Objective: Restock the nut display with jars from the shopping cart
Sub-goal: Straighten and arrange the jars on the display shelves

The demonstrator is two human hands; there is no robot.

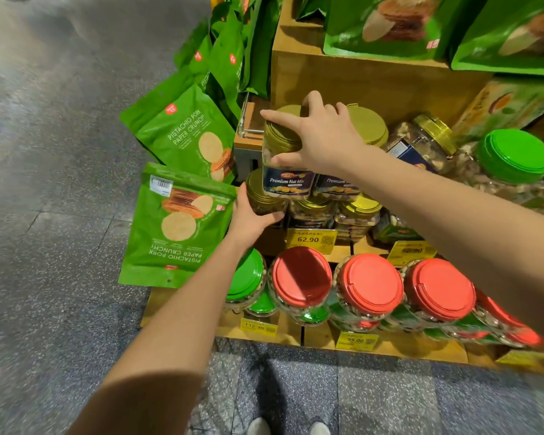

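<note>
Right hand [322, 136] grips "Premium Nut Mix" jar [288, 171] (tag [311, 239]: 62.90)

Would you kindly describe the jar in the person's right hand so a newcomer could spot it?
On the wooden display's middle tier, above the red-lidded jars, the right hand grips a gold-lidded Premium Nut Mix jar. Unlike its neighbours, it is stacked atop the leftmost jar.

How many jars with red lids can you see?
3 clear plastic jars with round red lids show plainly on the bottom wooden shelf: left, middle and right. More red blurs past the right one, under the forearm, so more may be hidden.
</note>
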